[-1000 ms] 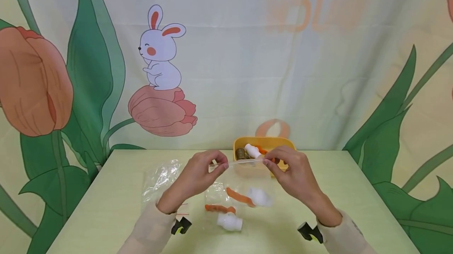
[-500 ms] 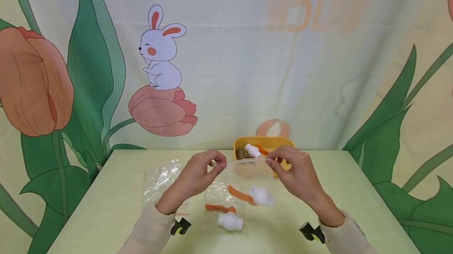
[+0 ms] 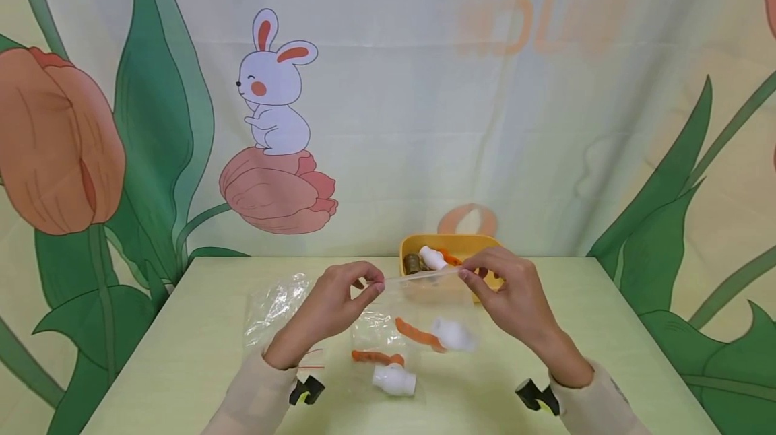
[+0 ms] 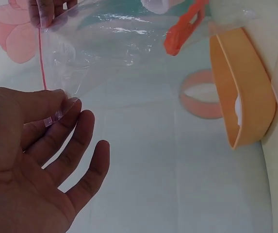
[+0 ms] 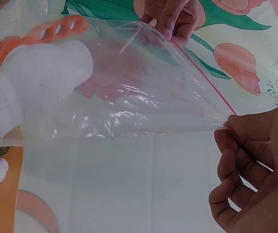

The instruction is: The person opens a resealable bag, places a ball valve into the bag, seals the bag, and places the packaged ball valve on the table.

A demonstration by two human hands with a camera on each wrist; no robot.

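Note:
A clear zip-lock bag (image 3: pixel 430 304) with a red seal line hangs above the table, stretched between both hands. My left hand (image 3: pixel 339 297) pinches one end of its top edge between thumb and index finger. The other end is pinched the same way by my right hand (image 3: pixel 512 297). Inside the bag lie a white plastic valve-like fitting (image 5: pixel 41 70) and an orange ridged handle (image 4: pixel 185 31). Below it on the table, another clear bag (image 3: pixel 358 381) has a similar white fitting (image 3: pixel 394 380) and orange handle (image 3: pixel 376 357) in or on it; I cannot tell which.
At the back of the table stands a yellow bin (image 3: pixel 451 241) with white, orange and brown-green parts inside. Flat clear bags (image 3: pixel 275 307) lie on the left. Behind the table (image 3: pixel 200 341) hangs a printed curtain (image 3: pixel 388 118).
My hands have drifted slightly farther apart, the right one moving right and the left one a little left. The held bag and its contents have shifted right.

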